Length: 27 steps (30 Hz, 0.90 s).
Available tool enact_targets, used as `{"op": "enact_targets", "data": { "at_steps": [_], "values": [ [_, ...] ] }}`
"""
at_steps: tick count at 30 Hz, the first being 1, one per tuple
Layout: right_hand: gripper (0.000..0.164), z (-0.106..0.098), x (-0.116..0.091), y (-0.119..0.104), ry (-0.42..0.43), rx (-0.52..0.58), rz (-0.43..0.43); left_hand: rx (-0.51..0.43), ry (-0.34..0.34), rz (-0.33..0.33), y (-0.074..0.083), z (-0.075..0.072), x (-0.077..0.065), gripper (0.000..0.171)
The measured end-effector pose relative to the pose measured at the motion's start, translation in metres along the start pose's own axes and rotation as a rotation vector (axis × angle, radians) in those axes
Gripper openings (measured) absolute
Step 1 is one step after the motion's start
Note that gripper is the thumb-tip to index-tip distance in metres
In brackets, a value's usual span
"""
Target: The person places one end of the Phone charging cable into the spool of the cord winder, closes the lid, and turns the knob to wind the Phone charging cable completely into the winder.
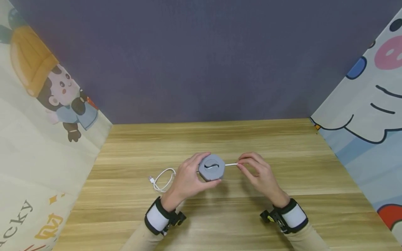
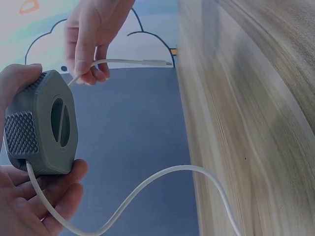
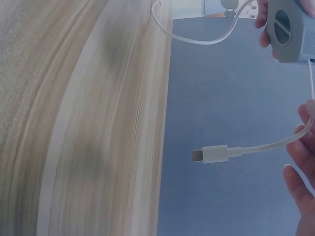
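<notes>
A grey hexagonal cable winder (image 1: 216, 175) is gripped by its edges between the thumb and fingers of my left hand (image 1: 188, 178), above the table. Its round centre has a slot with something white across it. White USB cable (image 1: 231, 164) comes out of both sides. On the right, my right hand (image 1: 261, 174) pinches the cable a short way from the winder; past the fingers a USB-C-looking plug (image 3: 215, 154) hangs free in the right wrist view. On the left, the cable loops down beside the left hand, its USB-A plug (image 1: 151, 179) lying on the wood.
Below the hands spreads a wood-grain table (image 1: 132, 146). A dark blue-grey panel (image 1: 201, 62) stands along its back edge. Cartoon-printed sheets rise at the left (image 1: 84, 146) and right (image 1: 355, 111). Both wrists wear black-and-white straps with small devices.
</notes>
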State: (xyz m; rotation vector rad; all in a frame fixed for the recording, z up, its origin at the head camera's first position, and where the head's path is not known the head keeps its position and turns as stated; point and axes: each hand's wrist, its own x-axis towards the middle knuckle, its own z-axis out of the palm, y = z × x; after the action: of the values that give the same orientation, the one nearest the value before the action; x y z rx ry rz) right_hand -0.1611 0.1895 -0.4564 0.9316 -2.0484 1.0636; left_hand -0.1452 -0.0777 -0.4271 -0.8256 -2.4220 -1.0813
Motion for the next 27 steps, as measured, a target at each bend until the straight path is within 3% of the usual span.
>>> {"op": "enact_targets", "data": {
  "at_steps": [12, 14, 21, 27],
  "values": [
    [0.023, -0.0051, -0.0035, 0.0052, 0.033, 0.011, 0.024, 0.001, 0.007, -0.015, -0.0022, -0.0016, -0.0013, 0.084],
    [0.028, -0.006, -0.0043, 0.0067, 0.032, 0.009, 0.028, 0.002, 0.013, -0.005, -0.0028, -0.0026, -0.0011, 0.085],
    [0.007, -0.0081, -0.0046, 0.0063, 0.021, -0.001, 0.038, 0.009, 0.023, 0.017, -0.003, -0.0029, -0.0002, 0.084],
    [0.025, -0.01, -0.0049, 0.0047, 0.011, -0.019, 0.082, 0.021, 0.013, -0.001, -0.0019, -0.0032, -0.0003, 0.085]
  ]
}}
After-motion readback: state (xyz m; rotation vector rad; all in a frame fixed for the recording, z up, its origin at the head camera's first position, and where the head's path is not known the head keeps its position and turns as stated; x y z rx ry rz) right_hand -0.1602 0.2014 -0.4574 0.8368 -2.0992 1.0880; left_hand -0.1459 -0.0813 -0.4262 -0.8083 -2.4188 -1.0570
